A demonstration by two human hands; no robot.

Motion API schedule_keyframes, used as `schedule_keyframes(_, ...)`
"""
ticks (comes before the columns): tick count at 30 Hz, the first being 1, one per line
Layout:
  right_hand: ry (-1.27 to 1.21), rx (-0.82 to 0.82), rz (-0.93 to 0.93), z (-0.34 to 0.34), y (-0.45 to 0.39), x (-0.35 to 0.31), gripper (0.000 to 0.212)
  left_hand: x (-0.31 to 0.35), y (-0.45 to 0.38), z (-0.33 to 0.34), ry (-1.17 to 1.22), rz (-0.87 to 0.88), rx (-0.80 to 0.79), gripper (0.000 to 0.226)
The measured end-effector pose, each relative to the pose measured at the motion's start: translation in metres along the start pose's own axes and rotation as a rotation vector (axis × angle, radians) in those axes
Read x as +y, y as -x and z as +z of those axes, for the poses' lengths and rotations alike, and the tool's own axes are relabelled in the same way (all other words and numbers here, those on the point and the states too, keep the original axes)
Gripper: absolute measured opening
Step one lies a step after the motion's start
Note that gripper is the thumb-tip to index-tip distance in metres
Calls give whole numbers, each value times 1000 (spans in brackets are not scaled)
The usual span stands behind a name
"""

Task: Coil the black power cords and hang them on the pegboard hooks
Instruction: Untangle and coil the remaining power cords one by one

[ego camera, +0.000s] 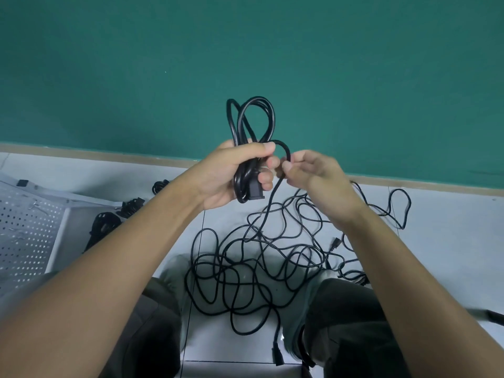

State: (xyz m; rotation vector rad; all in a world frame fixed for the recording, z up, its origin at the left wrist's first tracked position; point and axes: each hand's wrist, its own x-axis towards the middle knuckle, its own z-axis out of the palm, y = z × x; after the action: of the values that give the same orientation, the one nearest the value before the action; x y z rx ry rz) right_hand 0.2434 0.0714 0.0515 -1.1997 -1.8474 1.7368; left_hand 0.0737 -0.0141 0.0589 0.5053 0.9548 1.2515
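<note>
Left hand (231,173): mid-frame, raised before the green wall — fingers curled tight round a bundle of black cord, thumb across the top of it.
Coil (252,124): several loops stand up out of the left fist, against the wall; the lower ends of the loops hang below the palm.
Plug (255,192): a black connector end sits at the bottom of the bundle, just under the left fingers.
Right hand (313,173): just right of the left hand, close to touching it; thumb and forefinger pinch one strand of the same cord, the other fingers loosely bent.
Strand (283,148): arcs from the top of the left fist over to the right pinch, then drops down toward the floor.
Loose cords (259,263): a black tangle spread on the pale tiled floor (450,214), lower centre of the frame, between the person's knees — it runs out to the right edge in a few wide loops.
Pegboard (24,236): white perforated panel at the left edge, lying tilted.
Coiled cords (105,225): a few small black bundles on the floor beside the pegboard, left of the left forearm.
</note>
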Motion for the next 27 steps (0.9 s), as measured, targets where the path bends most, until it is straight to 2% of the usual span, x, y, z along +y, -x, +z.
schedule_keyframes(2, 9, 7, 17, 3, -2, 3, 8, 3, 0, -3, 30, 6, -8, 15)
schedule_keyframes(7, -176, 118, 63, 7, 1, -2, 10, 2, -2, -8, -213, 13, 135, 32)
schedule_keyframes(9, -222, 118, 27, 10, 4, -4, 9, -2, -4, -9, -298, 19, 158, 38)
schedule_keyframes(12, -225, 176, -63, 13, 6, -14, 5, -11, -5, -9, -449, -11, 165, 20)
schedule_keyframes(14, -203, 225, -119, 12, 6, -20, 7, -16, -5, -7, -497, 8, 196, 27)
schedule_keyframes(17, -139, 280, -191, 12, 4, -23, 12, -17, -5, -2, -480, 6, 160, 20)
schedule_keyframes(20, -40, 350, -253, 11, 5, -25, 16, -20, -2, 3, -529, -70, 111, 35)
schedule_keyframes(23, 166, 439, -352, 9, 4, -26, 13, -20, 0, 10, -538, -82, 51, 12)
schedule_keyframes(27, 366, 527, -496, 8, 2, -20, 4, -24, -2, 9, -609, 14, 32, 27)
